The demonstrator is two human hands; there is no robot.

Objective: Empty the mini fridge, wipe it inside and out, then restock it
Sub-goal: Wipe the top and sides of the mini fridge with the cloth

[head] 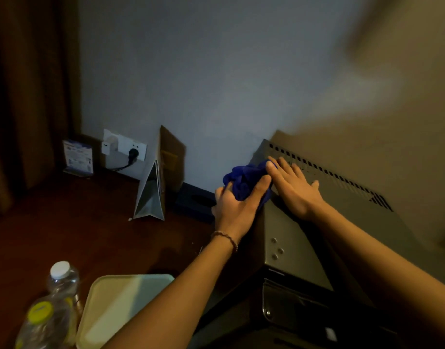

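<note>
The grey mini fridge (337, 212) fills the lower right, seen from above, with a row of vent slots along its back edge. My left hand (237, 204) grips a bunched blue cloth (246, 178) at the fridge's top left corner. My right hand (295, 186) lies flat on the fridge top, fingers straight, fingertips touching the cloth. Two clear plastic bottles stand at the lower left, one with a white cap (64, 278) and one with a yellow cap (44, 321).
A pale green tray (110, 306) lies beside the bottles on the dark wooden table (65, 235). A grey paper bag (154, 187) stands by the wall, a dark box (195, 201) to its right. A wall socket (126, 147) holds plugs. A curtain hangs at left.
</note>
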